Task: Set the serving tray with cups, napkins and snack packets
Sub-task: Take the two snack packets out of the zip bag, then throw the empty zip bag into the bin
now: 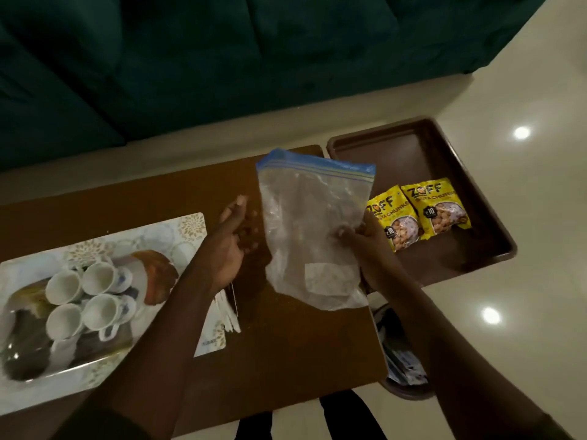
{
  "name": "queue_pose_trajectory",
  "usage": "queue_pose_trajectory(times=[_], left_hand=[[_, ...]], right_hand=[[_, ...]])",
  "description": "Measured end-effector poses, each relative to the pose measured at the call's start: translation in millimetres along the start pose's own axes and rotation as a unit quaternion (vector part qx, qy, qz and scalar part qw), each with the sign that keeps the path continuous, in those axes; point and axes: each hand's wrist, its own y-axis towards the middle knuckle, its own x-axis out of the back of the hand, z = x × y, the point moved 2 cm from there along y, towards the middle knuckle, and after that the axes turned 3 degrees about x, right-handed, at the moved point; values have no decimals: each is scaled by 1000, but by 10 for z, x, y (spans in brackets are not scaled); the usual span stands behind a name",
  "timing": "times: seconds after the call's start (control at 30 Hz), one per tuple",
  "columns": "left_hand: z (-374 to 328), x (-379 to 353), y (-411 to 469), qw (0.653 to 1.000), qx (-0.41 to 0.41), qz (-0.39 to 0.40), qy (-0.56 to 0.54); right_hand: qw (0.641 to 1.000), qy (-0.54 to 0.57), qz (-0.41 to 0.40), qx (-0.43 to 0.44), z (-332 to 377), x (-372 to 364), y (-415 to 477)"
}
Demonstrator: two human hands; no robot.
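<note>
Over the worktop's (286,360) right edge, right hand (370,246) pinching a clear blue-zippered plastic bag (313,230), apparently empty; left hand (230,246) open, fingers spread. Two yellow snack packets (419,211) already in the brown tray's (422,147) near-left corner. Best set aside flat, clear of white cups (85,300).

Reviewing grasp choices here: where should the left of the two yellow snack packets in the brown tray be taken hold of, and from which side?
Probably by its top sealed edge, from above and the far side. The left snack packet lies flat in the brown tray, the right hand and zip bag hide its near-left side, and the right snack packet overlaps its right edge.
</note>
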Motion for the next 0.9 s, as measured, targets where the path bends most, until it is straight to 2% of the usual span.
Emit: queue_pose_trajectory(times=[0.07, 0.13, 0.23, 0.3, 0.37, 0.43, 0.5, 0.6, 0.67, 0.73, 0.8, 0.9], left_hand=[[46, 58, -60, 996, 12, 9, 91], [158, 21, -121, 987, 46, 53, 147], [273, -45, -175, 984, 79, 115, 110], [300, -55, -192, 980, 112, 152, 67], [362, -85, -241, 968, 138, 199, 68], [481, -143, -300, 961, 149, 217, 87], [593, -228, -338, 962, 158, 201, 95], [707, -366, -335, 978, 138, 124, 92], [741, -457, -318, 985, 107, 77, 114], [758, -591, -334, 984, 61, 65, 157], [746, -703, -366, 970, -2, 66, 232], [681, -875, -406, 933, -84, 156, 313]], right_hand=[[998, 43, 31, -30, 54, 11, -74], [991, 84, 60, -82, 119, 29, -163], [976, 122, 70, -166, 152, 73, -362], [973, 101, 43, -205, 156, 119, -482], [975, 78, -1, -210, 144, 190, -572], [977, 76, -41, -197, 92, 269, -618], [976, 90, -59, -189, 5, 353, -667], [989, 105, -44, -97, -89, 565, -723], [989, 98, -102, -44, -155, 782, -746], [983, 11, -181, 11, -194, 999, -762], [962, -126, -227, 80, -171, 1118, -776], [956, -204, -185, 105, -115, 1232, -861]])
